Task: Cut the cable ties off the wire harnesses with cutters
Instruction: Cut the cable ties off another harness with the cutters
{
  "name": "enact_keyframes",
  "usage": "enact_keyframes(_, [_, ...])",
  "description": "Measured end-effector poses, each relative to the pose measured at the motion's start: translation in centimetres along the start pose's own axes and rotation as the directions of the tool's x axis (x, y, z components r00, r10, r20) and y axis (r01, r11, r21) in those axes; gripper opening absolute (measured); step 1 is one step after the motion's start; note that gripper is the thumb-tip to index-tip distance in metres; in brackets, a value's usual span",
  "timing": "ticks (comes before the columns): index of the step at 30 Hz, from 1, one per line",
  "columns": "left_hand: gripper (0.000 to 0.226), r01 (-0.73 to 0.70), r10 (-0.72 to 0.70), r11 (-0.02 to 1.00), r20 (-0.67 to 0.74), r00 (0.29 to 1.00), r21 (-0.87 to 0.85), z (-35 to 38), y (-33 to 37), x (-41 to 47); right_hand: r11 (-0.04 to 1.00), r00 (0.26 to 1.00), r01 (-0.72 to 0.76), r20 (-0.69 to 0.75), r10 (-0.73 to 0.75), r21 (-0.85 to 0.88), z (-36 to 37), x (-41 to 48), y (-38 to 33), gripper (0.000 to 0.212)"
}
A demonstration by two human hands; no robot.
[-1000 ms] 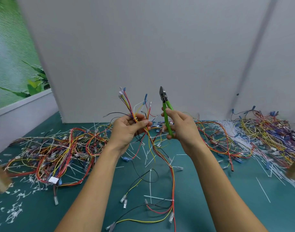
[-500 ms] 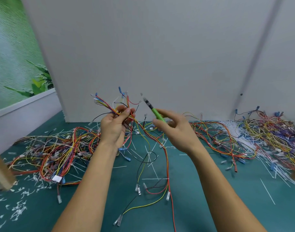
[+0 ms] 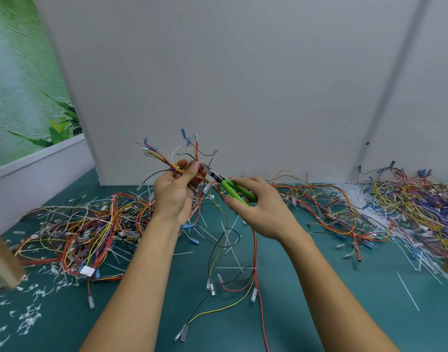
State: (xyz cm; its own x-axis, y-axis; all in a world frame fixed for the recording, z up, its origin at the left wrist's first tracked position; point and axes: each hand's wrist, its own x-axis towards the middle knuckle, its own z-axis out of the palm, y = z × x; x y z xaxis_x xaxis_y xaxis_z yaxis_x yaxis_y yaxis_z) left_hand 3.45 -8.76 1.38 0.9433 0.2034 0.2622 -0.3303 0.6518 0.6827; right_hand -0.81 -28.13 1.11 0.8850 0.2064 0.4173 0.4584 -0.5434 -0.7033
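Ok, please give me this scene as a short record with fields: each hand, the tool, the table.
Left hand: grips the wire harness, raised above the table
Right hand: holds the green cutters
Cutter tip: at the harness, close to the left hand; whether a tie is between the blades cannot be told
Table: teal; left harness pile; right harness pile; cut tie scraps at near left
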Motion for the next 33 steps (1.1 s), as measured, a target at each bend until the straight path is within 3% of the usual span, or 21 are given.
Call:
enact_keyframes(5, [0.016, 0.005, -0.005, 1.000, 0.021, 1.000, -0.004, 0.3, -0.1, -0.2, 0.993, 1.000, -0.002, 0.012, 0.001, 0.116, 0.5, 0.0, 0.0, 0.034])
enact_keyframes(26, [0.017, 0.044, -0.045, 0.999, -0.067, 0.997, -0.029, 1.2, -0.1, -0.8, 0.978, 0.997, -0.058, 0.063, 0.046, 0.201, 1.5, 0.2, 0.7, 0.038])
enact_keyframes(33, [0.020, 0.058, -0.060, 0.998, -0.083, 0.995, -0.016, 1.4, -0.2, -0.8, 0.949, 0.992, -0.102, 0.101, 0.075, 0.297, 1.7, 0.3, 0.8, 0.025])
